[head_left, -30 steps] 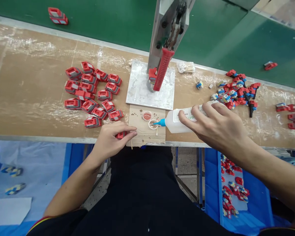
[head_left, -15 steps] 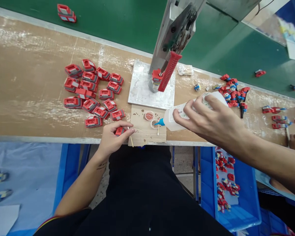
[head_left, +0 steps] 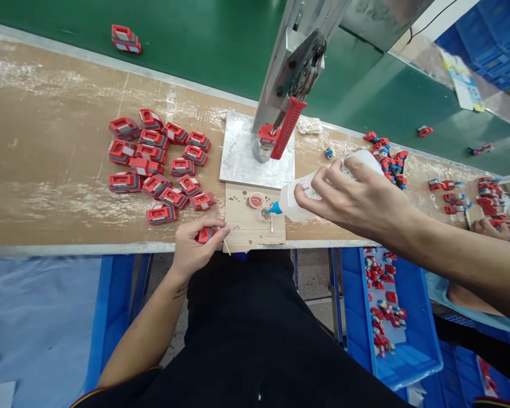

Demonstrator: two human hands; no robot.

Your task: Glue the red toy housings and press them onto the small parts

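My right hand (head_left: 352,192) is wrapped round a white squeeze bottle (head_left: 295,203) with a blue nozzle. The bottle is tilted left, its tip at a small clear cup (head_left: 263,215) on a stained piece of cardboard (head_left: 255,239). Beside that cup sits another small cup (head_left: 256,200) with reddish contents. At the table's front edge, my left hand (head_left: 191,246) is closed round a red plastic part (head_left: 205,234). A thin yellowish stick (head_left: 226,247) pokes out by the left thumb and forefinger; its upper end is hidden. A cotton swab (head_left: 272,226) lies on the cardboard.
A toggle press (head_left: 297,73) with a red handle stands on a metal plate (head_left: 233,147). Red-grey parts (head_left: 153,153) lie left; red-blue parts (head_left: 391,161) lie right. A blue crate (head_left: 425,334) is below. Another person's hands (head_left: 488,226) are far right.
The view has shifted slightly, bringing more of the right side into sight. My left hand has drawn a little toward the table's front edge. The bottle stays tilted over the cup.
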